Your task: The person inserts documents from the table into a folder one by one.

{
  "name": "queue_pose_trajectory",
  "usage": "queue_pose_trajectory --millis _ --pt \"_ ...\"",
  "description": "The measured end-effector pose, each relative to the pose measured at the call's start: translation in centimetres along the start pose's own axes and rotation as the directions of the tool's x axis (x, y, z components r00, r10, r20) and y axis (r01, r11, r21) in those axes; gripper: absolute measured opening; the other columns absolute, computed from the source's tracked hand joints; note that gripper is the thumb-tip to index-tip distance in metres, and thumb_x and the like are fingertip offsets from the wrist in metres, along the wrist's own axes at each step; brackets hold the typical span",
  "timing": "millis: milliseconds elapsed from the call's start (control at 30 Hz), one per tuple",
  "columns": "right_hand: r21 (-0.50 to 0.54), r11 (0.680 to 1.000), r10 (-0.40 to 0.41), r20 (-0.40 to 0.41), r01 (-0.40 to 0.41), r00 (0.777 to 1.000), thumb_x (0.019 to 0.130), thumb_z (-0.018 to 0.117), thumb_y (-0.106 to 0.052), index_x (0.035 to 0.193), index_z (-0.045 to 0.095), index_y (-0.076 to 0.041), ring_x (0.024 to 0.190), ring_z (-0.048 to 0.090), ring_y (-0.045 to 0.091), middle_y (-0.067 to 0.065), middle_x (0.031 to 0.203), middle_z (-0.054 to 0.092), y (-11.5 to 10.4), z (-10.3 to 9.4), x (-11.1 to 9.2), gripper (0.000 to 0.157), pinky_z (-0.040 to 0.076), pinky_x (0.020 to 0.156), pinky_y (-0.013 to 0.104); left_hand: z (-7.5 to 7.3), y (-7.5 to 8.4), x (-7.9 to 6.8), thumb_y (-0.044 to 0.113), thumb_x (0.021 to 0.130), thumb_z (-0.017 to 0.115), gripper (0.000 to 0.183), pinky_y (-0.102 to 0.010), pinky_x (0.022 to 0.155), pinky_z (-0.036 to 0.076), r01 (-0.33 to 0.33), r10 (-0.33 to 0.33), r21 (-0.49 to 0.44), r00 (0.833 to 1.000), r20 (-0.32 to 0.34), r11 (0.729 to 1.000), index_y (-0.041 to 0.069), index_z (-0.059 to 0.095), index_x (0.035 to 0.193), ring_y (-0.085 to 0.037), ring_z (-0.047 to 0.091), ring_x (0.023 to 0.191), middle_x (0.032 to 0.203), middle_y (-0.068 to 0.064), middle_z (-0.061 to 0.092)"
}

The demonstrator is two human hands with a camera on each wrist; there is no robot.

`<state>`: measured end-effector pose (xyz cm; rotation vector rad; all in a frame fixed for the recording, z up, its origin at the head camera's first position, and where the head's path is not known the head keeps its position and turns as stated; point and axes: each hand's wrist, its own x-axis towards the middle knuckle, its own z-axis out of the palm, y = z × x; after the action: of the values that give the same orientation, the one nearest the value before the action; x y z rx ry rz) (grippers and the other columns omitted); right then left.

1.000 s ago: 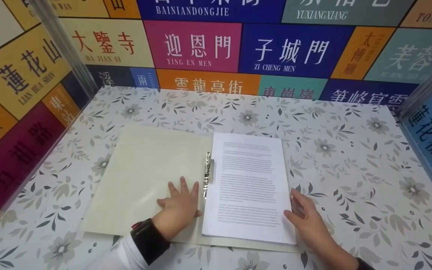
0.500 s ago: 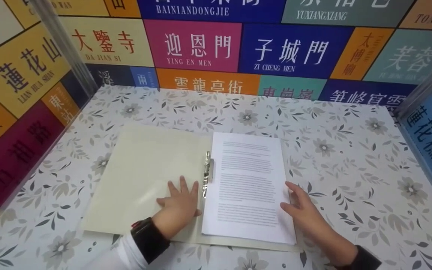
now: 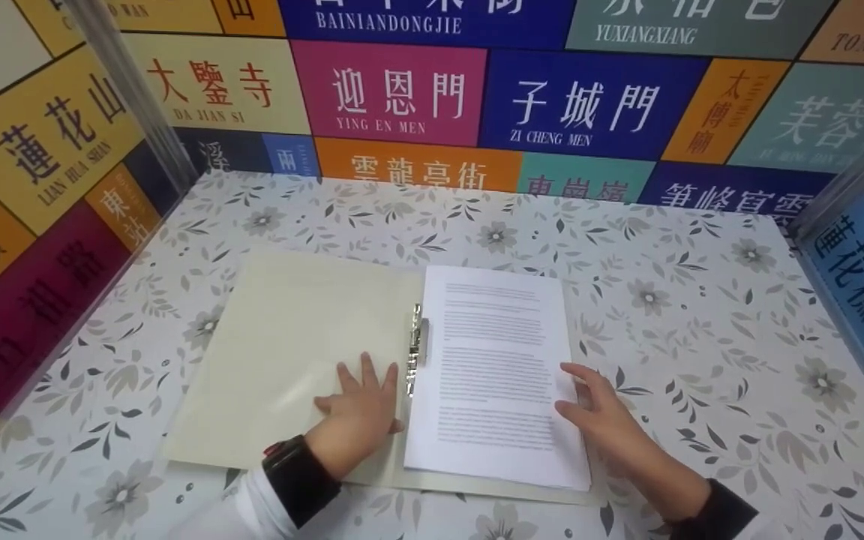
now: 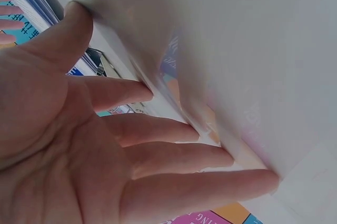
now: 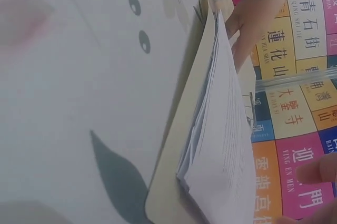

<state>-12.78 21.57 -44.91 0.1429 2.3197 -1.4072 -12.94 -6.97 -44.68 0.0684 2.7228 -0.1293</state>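
Observation:
A cream file folder [image 3: 289,322] lies spread flat, its metal clip [image 3: 414,356] near the fold. A stack of printed paper [image 3: 496,382] rests on the folder's right side. My left hand [image 3: 355,420] rests with spread fingers on the left cover, beside the fold. Close up in the left wrist view, its straight fingers [image 4: 179,155] touch the pale cover. My right hand [image 3: 616,431] is at the stack's right edge, thumb and index finger apart and overlapping the sheets. From the right wrist, the fingers [image 5: 318,171] show above the paper, with nothing between them.
The table [image 3: 709,352] has a flowered white covering. Colourful panels with place names [image 3: 387,97] stand along the back and both sides. Clear corner posts [image 3: 132,97] rise at the back corners. Black bands [image 3: 301,480] circle both wrists.
My right hand has slid up and slightly left along the stack's right edge, its fingers coming over the sheets. My left hand, the folder and the stack have stayed in place.

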Motion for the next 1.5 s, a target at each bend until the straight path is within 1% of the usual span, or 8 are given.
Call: queue_pose_trajectory --millis 367,433,533,667,900,1100,1333,1500 --pt "-0.259 0.957 -0.121 0.047 0.129 0.992 0.092 0.056 -0.014 0.149 0.024 0.001 0.145 0.0 0.05 0.029 0.157 0.004 -2.2 0.2 2.7 0.067 0.007 0.116 0.065 0.2 0.2 0.0 0.051 0.086 0.061 0.081 -0.068 0.089 0.047 -0.009 0.009 0.018 1.0 0.026 1.0 0.021 0.027 0.154 -0.05 0.029 0.139 0.158 -0.021 0.024" --pt "-0.357 0.915 -0.18 0.06 0.189 0.982 0.092 0.059 -0.018 0.149 0.026 0.0 0.144 0.001 0.051 0.03 0.157 0.007 -2.7 0.5 3.5 0.068 0.007 0.114 0.069 0.3 0.2 0.2 0.051 0.086 0.061 0.081 -0.069 0.088 0.046 -0.009 0.009 0.014 1.0 0.024 1.0 0.021 0.027 0.154 -0.051 0.029 0.139 0.158 -0.021 0.023" --pt "-0.544 0.8 -0.23 0.109 0.251 0.967 0.091 0.065 -0.03 0.152 0.025 -0.005 0.145 -0.001 0.051 0.026 0.159 0.008 -3.3 0.8 4.9 0.076 0.006 0.109 0.076 0.7 0.2 0.5 0.05 0.086 0.062 0.082 -0.071 0.087 0.045 -0.001 0.001 0.01 1.0 0.023 1.0 0.021 0.027 0.154 -0.051 0.028 0.139 0.158 -0.021 0.023" --pt "-0.68 0.675 -0.2 0.205 0.287 0.958 0.086 0.068 -0.045 0.156 0.016 -0.012 0.146 -0.007 0.048 0.022 0.161 -0.002 -3.4 1.2 6.5 0.093 0.002 0.105 0.08 1.5 0.3 1.1 0.051 0.086 0.062 0.082 -0.073 0.087 0.044 0.004 -0.005 0.018 1.0 0.028 1.0 0.022 0.026 0.154 -0.051 0.028 0.139 0.158 -0.021 0.024" --pt "-0.686 0.669 -0.095 0.305 0.288 0.948 0.082 0.066 -0.059 0.157 0.006 -0.018 0.145 -0.014 0.047 0.017 0.161 -0.013 -3.1 2.1 7.4 0.104 -0.004 0.104 0.08 0.9 0.3 0.5 0.05 0.086 0.063 0.082 -0.073 0.088 0.043 0.002 -0.002 -0.003 0.999 0.034 1.0 0.021 0.027 0.154 -0.052 0.028 0.139 0.158 -0.021 0.023" --pt "-0.699 0.664 -0.056 0.308 0.266 0.95 0.079 0.065 -0.064 0.157 0.004 -0.022 0.142 -0.017 0.05 0.017 0.16 -0.016 -3.2 2.9 7.3 0.108 -0.006 0.1 0.082 0.8 0.2 0.5 0.051 0.086 0.063 0.084 -0.071 0.09 0.044 -0.003 0.004 -0.003 0.999 0.044 1.0 0.021 0.025 0.154 -0.052 0.027 0.139 0.159 -0.021 0.021" --pt "-0.742 0.617 -0.027 0.314 0.263 0.949 0.078 0.065 -0.063 0.157 0.003 -0.029 0.14 -0.018 0.054 0.021 0.159 -0.018 -3.6 3.3 7.5 0.106 -0.005 0.097 0.084 0.5 0.1 0.4 0.05 0.086 0.062 0.081 -0.069 0.089 0.046 -0.006 0.006 0.013 0.999 0.032 1.0 0.021 0.027 0.154 -0.05 0.029 0.139 0.158 -0.021 0.023" --pt "-0.769 0.584 -0.005 0.317 0.26 0.948 0.078 0.065 -0.063 0.155 0.005 -0.037 0.139 -0.016 0.057 0.023 0.158 -0.018 -4.6 3.6 7.6 0.102 0.0 0.096 0.085 -0.3 0.0 0.2 0.054 0.088 0.057 0.08 -0.063 0.086 0.051 -0.013 0.007 0.132 0.999 0.044 0.991 0.023 0.024 0.154 -0.048 0.033 0.138 0.158 -0.019 0.025"
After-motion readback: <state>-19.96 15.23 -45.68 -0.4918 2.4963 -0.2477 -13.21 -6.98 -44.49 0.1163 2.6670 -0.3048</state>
